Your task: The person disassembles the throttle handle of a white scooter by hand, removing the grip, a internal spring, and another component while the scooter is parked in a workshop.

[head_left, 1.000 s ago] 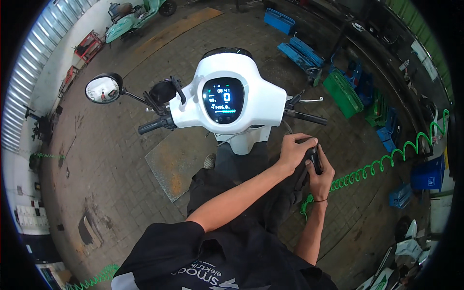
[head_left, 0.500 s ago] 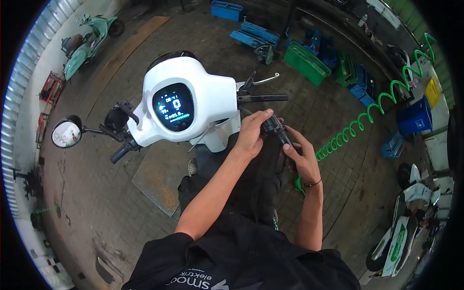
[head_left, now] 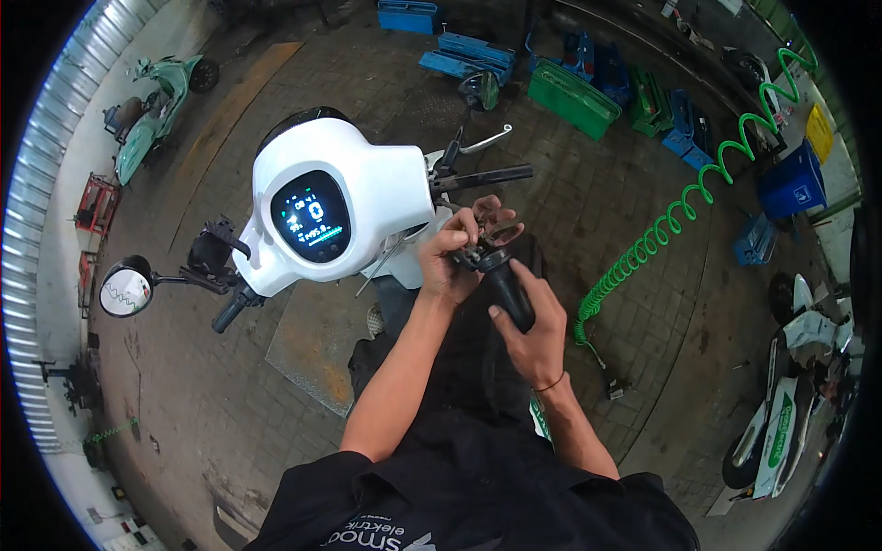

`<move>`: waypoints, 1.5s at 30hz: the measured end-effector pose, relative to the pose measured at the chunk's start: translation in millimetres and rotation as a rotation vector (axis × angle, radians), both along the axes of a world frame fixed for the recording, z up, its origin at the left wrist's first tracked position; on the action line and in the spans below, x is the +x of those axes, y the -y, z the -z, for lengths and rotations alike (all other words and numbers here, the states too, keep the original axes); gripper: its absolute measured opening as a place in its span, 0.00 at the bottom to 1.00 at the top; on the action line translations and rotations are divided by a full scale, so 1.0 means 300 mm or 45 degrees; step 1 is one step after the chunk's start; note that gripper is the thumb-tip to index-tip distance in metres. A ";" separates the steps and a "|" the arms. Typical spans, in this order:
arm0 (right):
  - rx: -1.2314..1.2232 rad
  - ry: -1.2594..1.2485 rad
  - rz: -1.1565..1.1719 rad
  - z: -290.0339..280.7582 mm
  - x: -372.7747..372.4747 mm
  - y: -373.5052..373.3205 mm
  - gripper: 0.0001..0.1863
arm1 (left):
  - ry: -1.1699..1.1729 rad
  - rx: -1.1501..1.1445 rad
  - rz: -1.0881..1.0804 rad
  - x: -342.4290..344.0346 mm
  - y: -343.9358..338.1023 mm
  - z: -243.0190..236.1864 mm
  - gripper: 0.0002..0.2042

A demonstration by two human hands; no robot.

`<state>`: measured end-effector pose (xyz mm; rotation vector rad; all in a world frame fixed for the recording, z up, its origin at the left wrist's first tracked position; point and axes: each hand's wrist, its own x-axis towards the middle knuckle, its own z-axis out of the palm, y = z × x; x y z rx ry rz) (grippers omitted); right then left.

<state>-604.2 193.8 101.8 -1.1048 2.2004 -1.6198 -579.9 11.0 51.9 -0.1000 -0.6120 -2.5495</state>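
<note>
Between my hands is a black throttle grip with its housing at the upper end, off the handlebar. My right hand is wrapped round the rubber sleeve. The fingers of my left hand close on the housing end, where small parts show but are too small to make out. Just beyond stands a white scooter front with a lit display. Its right handlebar end is a bare dark tube, with a silver brake lever beside it.
A coiled green hose hangs at the right. Blue toolboxes and a green toolbox stand at the back. A mirror juts out left. A metal plate lies on the floor; a partly stripped scooter is at right.
The throttle grip has come nearer my body and turned, its housing end now showing more openly. Both hands have shifted left and the left fingers have changed their hold. My view has moved slightly.
</note>
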 end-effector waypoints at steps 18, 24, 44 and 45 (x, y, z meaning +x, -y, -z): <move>-0.221 0.020 -0.117 0.267 0.140 0.012 0.36 | -0.274 -0.109 0.238 0.019 0.066 0.130 0.38; -0.268 0.199 -0.112 0.260 0.158 0.033 0.33 | -0.375 -0.088 0.274 0.004 0.074 0.133 0.36; -0.106 1.094 -0.322 0.035 0.009 -0.010 0.37 | 0.121 -0.284 0.068 0.026 0.043 -0.004 0.22; -0.106 1.084 -0.327 0.024 0.002 -0.009 0.37 | 0.172 -0.231 0.027 0.020 0.031 -0.014 0.20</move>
